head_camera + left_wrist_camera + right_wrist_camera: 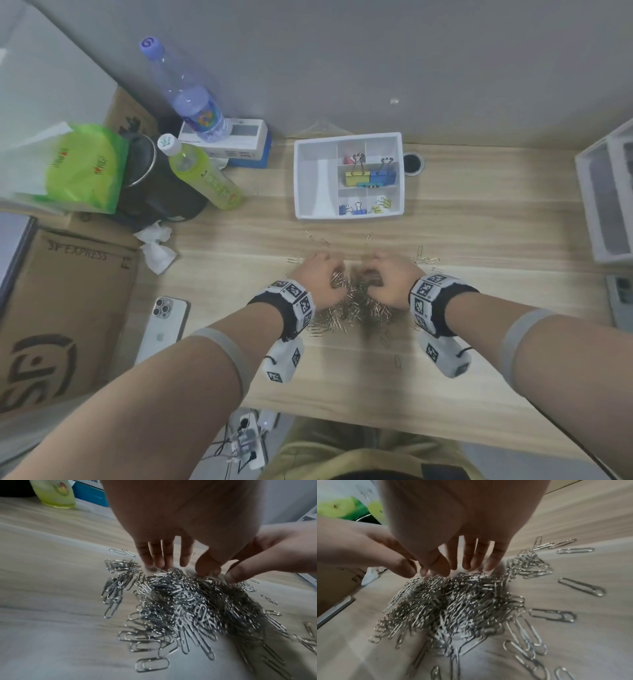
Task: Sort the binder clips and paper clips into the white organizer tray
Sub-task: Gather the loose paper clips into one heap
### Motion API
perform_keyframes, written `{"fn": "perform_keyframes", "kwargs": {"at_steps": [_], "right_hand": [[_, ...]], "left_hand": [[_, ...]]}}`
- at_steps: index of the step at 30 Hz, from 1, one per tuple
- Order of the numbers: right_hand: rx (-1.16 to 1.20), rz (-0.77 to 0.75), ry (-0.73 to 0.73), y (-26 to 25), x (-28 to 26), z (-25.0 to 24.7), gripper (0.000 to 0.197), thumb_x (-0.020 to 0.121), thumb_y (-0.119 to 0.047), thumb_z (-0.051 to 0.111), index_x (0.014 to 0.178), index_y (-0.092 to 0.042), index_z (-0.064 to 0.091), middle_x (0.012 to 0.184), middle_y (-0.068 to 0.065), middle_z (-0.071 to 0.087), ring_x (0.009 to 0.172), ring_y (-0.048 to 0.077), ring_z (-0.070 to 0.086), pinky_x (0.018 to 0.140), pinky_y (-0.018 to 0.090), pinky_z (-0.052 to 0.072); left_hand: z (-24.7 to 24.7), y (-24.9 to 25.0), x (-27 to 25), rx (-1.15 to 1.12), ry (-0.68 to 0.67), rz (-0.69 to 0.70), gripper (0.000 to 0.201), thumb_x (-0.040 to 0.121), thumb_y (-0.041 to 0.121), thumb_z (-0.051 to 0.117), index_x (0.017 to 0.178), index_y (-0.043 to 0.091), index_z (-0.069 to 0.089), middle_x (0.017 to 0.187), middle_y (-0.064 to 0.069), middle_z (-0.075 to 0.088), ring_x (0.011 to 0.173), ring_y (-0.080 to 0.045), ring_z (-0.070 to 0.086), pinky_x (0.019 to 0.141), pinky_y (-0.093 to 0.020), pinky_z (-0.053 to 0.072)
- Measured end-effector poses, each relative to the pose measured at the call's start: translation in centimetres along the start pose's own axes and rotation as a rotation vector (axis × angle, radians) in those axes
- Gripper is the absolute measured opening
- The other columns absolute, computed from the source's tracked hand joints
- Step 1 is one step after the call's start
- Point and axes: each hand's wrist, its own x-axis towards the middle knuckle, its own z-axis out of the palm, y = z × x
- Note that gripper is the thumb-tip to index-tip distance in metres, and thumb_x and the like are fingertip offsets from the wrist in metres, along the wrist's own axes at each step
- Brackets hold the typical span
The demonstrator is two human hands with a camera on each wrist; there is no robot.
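A heap of silver paper clips (356, 305) lies on the wooden table between my two hands. My left hand (318, 277) and right hand (387, 277) face each other over its far edge. In the wrist views the fingers of the left hand (180, 565) and the right hand (462, 566) point down, fairly straight, with their tips touching the top of the heap (188, 608) (450, 604). Neither hand holds a clip. Behind them stands the white organizer tray (310, 178). Its compartments hold a yellow binder clip (357, 176), a blue one (383, 175) and smaller clips (351, 208).
Loose paper clips (424, 258) are scattered around the heap. At the left are a phone (164, 325), a cardboard box (51, 308), crumpled tissue (156, 246), a green bottle (202, 174) and a clear bottle (188, 96). A white drawer unit (609, 192) stands at the right edge.
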Motion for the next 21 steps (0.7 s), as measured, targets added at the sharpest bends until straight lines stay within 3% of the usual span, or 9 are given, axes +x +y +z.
{"fn": "perform_keyframes", "kwargs": {"at_steps": [2, 4, 6, 8, 11, 15, 21], "right_hand": [[0.044, 0.082, 0.116, 0.7, -0.5, -0.8, 0.043, 0.081, -0.030, 0.060, 0.124, -0.022, 0.058, 0.123, 0.003, 0.051, 0.113, 0.025, 0.052, 0.096, 0.039, 0.046], [0.049, 0.185, 0.246, 2.0, -1.0, -1.7, 0.046, 0.082, -0.028, 0.059, 0.126, -0.014, 0.055, 0.120, 0.007, 0.051, 0.114, 0.027, 0.050, 0.097, 0.040, 0.045], [0.052, 0.324, 0.315, 3.7, -1.6, -2.4, 0.053, 0.082, -0.026, 0.060, 0.130, -0.009, 0.050, 0.125, 0.013, 0.047, 0.118, 0.031, 0.044, 0.101, 0.040, 0.040], [0.058, 0.442, 0.325, 5.1, -2.3, -2.7, 0.058, 0.079, -0.026, 0.060, 0.132, -0.006, 0.045, 0.128, 0.016, 0.044, 0.120, 0.034, 0.041, 0.101, 0.041, 0.038], [0.044, 0.502, 0.285, 6.2, -3.1, -2.3, 0.061, 0.078, -0.026, 0.061, 0.133, -0.006, 0.044, 0.128, 0.016, 0.043, 0.118, 0.035, 0.040, 0.101, 0.041, 0.037], [0.130, 0.394, 0.271, 5.3, -2.9, -0.6, 0.064, 0.066, -0.008, 0.060, 0.130, -0.012, 0.048, 0.127, 0.011, 0.043, 0.120, 0.032, 0.037, 0.102, 0.038, 0.035], [0.137, 0.203, 0.216, 2.4, -2.6, 2.2, 0.065, 0.071, -0.008, 0.060, 0.135, -0.015, 0.048, 0.131, 0.005, 0.044, 0.128, 0.026, 0.033, 0.109, 0.039, 0.032]], "left_hand": [[-0.8, -0.7, -0.3, -0.018, 0.119, -0.102, 0.044, 0.084, 0.031, 0.057, 0.126, 0.017, 0.055, 0.121, -0.004, 0.052, 0.116, -0.023, 0.048, 0.099, -0.042, 0.046], [-1.6, -1.9, -0.4, -0.029, 0.197, -0.277, 0.049, 0.084, 0.031, 0.058, 0.129, 0.011, 0.051, 0.125, -0.009, 0.048, 0.117, -0.026, 0.046, 0.102, -0.041, 0.045], [-2.1, -3.2, -0.6, -0.024, 0.193, -0.461, 0.057, 0.081, 0.033, 0.060, 0.130, 0.007, 0.045, 0.128, -0.014, 0.044, 0.118, -0.030, 0.044, 0.101, -0.042, 0.044], [-2.1, -4.1, -1.0, -0.013, 0.144, -0.549, 0.059, 0.079, 0.032, 0.062, 0.128, 0.008, 0.040, 0.127, -0.015, 0.041, 0.117, -0.032, 0.043, 0.098, -0.041, 0.043], [-1.1, -4.7, -1.4, 0.024, 0.097, -0.473, 0.065, 0.076, 0.025, 0.065, 0.132, 0.009, 0.038, 0.128, -0.013, 0.038, 0.117, -0.031, 0.041, 0.100, -0.041, 0.043], [0.2, -3.4, -1.1, -0.002, 0.122, -0.355, 0.073, 0.073, 0.011, 0.066, 0.139, 0.009, 0.036, 0.132, -0.010, 0.034, 0.123, -0.027, 0.035, 0.107, -0.039, 0.039], [2.1, -0.5, -0.9, 0.009, 0.102, -0.163, 0.067, 0.074, 0.018, 0.071, 0.133, 0.011, 0.041, 0.128, -0.008, 0.039, 0.119, -0.023, 0.039, 0.104, -0.037, 0.041]]}}
